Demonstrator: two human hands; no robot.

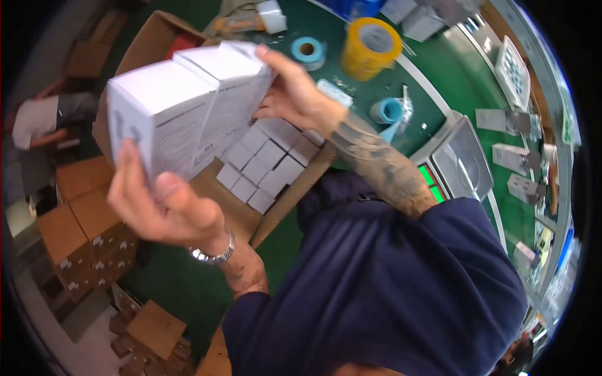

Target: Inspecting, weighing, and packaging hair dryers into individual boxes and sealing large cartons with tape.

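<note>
Between my two hands is a row of white boxes [182,103], pressed together side by side and raised above an open cardboard carton [276,210]. My left hand [166,207] grips the near left end of the row, thumb and fingers against its end face. At the far right end, my right hand [295,88] is closed round the last box, its fingers partly hidden behind it. Down in the carton, several small white boxes [271,153] stand packed in rows. The held boxes hide the carton's left part.
On the green table stand a yellow tape roll [354,59], light blue rolls [390,111] and a scale [461,163] with a lit green display. Stacked brown cartons [88,219] are at the left. Another person [47,122] is at the far left. White boxes [511,156] line the right side.
</note>
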